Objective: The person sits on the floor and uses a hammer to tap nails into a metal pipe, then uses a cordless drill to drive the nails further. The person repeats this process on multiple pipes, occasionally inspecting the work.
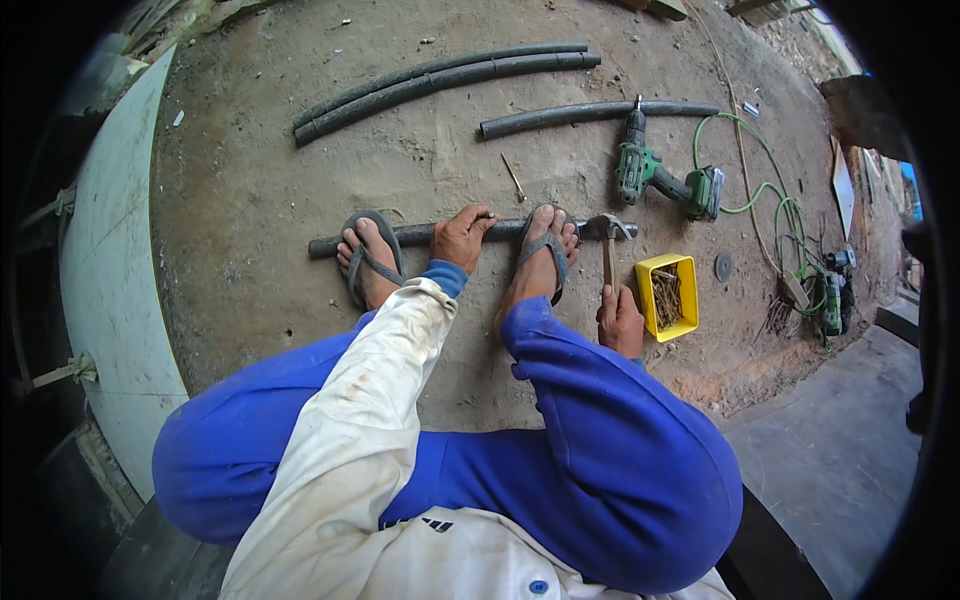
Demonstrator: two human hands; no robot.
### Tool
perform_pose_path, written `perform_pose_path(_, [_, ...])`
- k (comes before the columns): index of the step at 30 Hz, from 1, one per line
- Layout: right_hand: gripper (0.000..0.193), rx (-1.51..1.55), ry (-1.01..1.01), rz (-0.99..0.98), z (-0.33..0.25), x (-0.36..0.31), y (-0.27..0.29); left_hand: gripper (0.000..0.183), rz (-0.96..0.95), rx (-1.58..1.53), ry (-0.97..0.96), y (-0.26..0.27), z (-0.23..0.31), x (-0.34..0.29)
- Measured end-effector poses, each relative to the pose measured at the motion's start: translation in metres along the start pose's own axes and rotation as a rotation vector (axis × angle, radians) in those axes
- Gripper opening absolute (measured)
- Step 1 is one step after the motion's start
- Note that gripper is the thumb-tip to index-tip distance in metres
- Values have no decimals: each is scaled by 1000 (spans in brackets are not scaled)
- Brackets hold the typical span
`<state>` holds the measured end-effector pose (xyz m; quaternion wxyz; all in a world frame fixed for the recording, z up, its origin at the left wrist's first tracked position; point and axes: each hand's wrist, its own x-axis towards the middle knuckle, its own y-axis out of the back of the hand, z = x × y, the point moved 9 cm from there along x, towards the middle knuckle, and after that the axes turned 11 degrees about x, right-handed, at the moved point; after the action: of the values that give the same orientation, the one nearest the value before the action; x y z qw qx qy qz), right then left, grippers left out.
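A dark pipe [416, 236] lies crosswise on the ground under my two sandalled feet. Between the feet, my left hand [460, 238] is closed over the pipe, thumb and fingers pinched around something small that I cannot make out. My right hand [621, 320] grips the wooden handle of a claw hammer [609, 262]. The hammer's head is at the pipe's right end, beside my right foot; whether it touches the pipe is unclear. Close to my right hand stands a yellow box [689, 290] with many nails [666, 297] in it.
Beyond my feet lie two long dark pipes [440, 80], a shorter pipe [570, 115] and a loose nail [514, 177]. A green cordless drill [640, 170] rests at the shorter pipe. Farther right are a green cable [765, 190], a disc [723, 266] and a green power tool [832, 300].
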<state>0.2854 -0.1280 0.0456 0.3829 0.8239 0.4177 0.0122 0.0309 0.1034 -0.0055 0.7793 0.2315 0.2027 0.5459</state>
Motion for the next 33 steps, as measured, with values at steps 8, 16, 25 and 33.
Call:
perform_pose_path(8, [34, 102, 360, -302, -100, -2, -17, 16, -10, -16, -54, -1, 2, 9])
perform_pose_path(16, [58, -50, 549, -418, -139, 5, -39, 18, 14, 37, 20, 3, -1, 11])
perform_pose_path(25, [61, -84, 648, -412, -144, 3, -43, 15, 44, -20, -79, 2, 1, 8])
perform_pose_path(33, [58, 125, 791, -255, -187, 0, -7, 11, 82, -75, -83, -3, -4, 5])
